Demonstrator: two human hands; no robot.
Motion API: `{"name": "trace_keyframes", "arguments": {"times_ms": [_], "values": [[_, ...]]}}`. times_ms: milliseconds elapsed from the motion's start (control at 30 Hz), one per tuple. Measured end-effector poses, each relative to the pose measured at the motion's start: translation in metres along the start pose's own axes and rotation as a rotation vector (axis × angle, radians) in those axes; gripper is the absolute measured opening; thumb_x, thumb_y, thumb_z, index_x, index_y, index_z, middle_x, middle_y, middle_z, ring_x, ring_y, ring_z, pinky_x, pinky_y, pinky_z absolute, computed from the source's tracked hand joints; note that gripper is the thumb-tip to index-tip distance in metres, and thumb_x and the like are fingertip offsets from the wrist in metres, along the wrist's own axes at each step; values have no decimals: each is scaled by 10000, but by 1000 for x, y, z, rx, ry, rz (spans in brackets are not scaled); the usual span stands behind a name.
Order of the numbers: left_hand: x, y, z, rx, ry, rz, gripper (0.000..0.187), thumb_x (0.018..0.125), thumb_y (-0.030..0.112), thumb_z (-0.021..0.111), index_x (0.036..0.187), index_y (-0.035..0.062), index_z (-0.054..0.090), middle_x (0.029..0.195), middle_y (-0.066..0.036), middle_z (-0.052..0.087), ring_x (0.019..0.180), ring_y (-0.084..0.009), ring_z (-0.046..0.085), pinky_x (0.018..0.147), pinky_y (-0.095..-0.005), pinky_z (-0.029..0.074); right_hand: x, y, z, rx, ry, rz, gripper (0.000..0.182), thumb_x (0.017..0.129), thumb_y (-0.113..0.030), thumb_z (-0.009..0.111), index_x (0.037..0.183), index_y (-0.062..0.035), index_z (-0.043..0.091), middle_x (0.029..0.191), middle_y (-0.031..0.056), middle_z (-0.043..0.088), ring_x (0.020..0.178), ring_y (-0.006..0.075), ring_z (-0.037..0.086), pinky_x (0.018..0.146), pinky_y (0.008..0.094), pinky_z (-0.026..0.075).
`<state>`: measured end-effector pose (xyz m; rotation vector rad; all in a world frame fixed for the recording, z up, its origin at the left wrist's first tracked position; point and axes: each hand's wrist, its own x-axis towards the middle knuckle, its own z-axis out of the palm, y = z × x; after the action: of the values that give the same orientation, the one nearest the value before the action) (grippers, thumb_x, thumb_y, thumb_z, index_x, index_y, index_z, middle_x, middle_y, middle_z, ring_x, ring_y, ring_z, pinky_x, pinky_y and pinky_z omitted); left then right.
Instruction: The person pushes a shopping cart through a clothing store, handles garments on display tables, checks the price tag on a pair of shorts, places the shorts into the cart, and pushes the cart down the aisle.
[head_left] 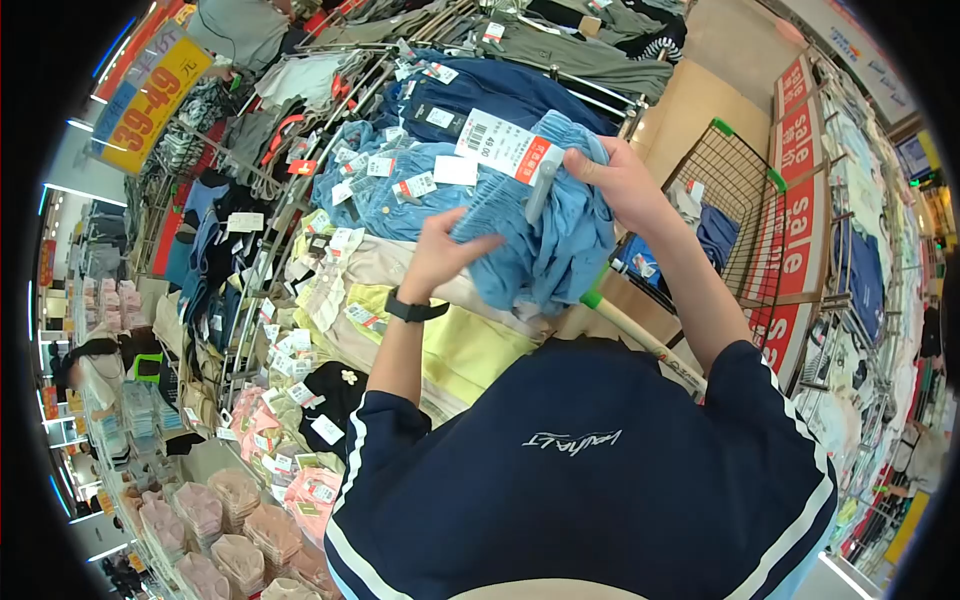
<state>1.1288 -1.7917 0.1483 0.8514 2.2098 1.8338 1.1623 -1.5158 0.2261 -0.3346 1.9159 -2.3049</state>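
Observation:
A pair of light blue elastic-waist pants [545,235], bunched up, hangs between my two hands above a clothes rack. My right hand [622,188] grips the waistband at its upper right, thumb in front. At the opposite end of the waistband, my left hand [440,252] has its thumb over the fabric and its other fingers partly hidden; a black band [415,307] circles that wrist. A white and red price tag [508,146] stands up from the waistband, with a pale grey strip [541,190] beside it. Whether the legs are long or short is hidden in the folds.
Tagged light blue garments [400,185], dark blue ones [480,95] and yellow ones [465,345] crowd the rack. A wire shopping cart [730,190] with a green-trimmed handle [635,330] stands at right, beside red sale signs [795,230]. Folded pink clothes [240,555] lie lower left.

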Motion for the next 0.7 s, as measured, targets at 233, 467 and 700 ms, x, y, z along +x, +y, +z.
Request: {"name": "trace_keyframes", "arguments": {"times_ms": [233,467,700], "values": [[-15,54,-31,-356,278,32,297,836,-26,703,1131,-7,680,1032,-45,722,904,-103,657,843,-255,506,-16,-14,-27,-357,132,62,314,922,-239,716,1084,30,696,953,29,713,841,72,624,764,250,520],[-37,149,-16,-282,278,23,304,980,101,582,1261,-14,594,1183,-52,652,1074,-112,583,971,-289,432,7,-10,-29,37,12,-20,361,926,-258,708,1168,7,663,1047,45,708,894,97,650,816,259,528],[-12,100,-33,-217,526,-61,319,972,73,598,1283,3,583,1206,-54,655,1101,-117,597,983,-278,446,22,30,-59,83,-113,-10,333,940,-168,675,1225,0,643,1084,51,704,951,105,647,871,278,519]]}}
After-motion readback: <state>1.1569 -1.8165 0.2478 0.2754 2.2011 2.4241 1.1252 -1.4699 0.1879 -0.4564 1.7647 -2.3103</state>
